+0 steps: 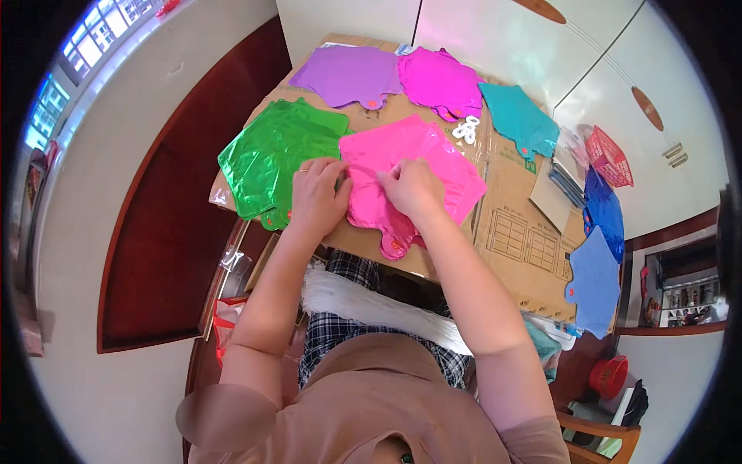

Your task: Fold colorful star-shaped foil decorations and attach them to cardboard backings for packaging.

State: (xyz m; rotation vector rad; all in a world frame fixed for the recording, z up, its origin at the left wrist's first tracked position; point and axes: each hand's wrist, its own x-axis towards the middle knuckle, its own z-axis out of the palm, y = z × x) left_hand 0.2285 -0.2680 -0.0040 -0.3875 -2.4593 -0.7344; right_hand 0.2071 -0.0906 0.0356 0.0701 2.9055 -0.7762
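1. Centrally in front of me, the pink foil piece [456,166] lies flat on brown cardboard [502,201], its rounded tab [394,246] pointing toward my body.
2. My left hand [317,193] rests over the meeting of the pink foil piece and the green foil pile [274,151], a ring on one finger. Its thumb and fingers are curled near each other, with something small and dark [340,180] showing beside them; I cannot tell whether they pinch it or the foil's edge.
3. My right hand [416,185] is over the middle of the pink foil piece, fingers bent and thumb drawn in toward them. The tips are at the foil, but I cannot tell whether any of it is caught between them.
4. Both wrists slope in from below, and the two hands are near each other but apart.
5. Beyond my hands lie a purple foil piece [348,73], a magenta one [440,81] and a teal one [518,116]. A small white looped item [467,130] sits just beside the pink foil's far right side.
6. Along the right side are a dark blue foil piece [603,205] and a light blue one [597,282], with a red basket [608,155] behind.
7. Across my plaid-covered lap [332,336] runs a white furry strip [363,305].
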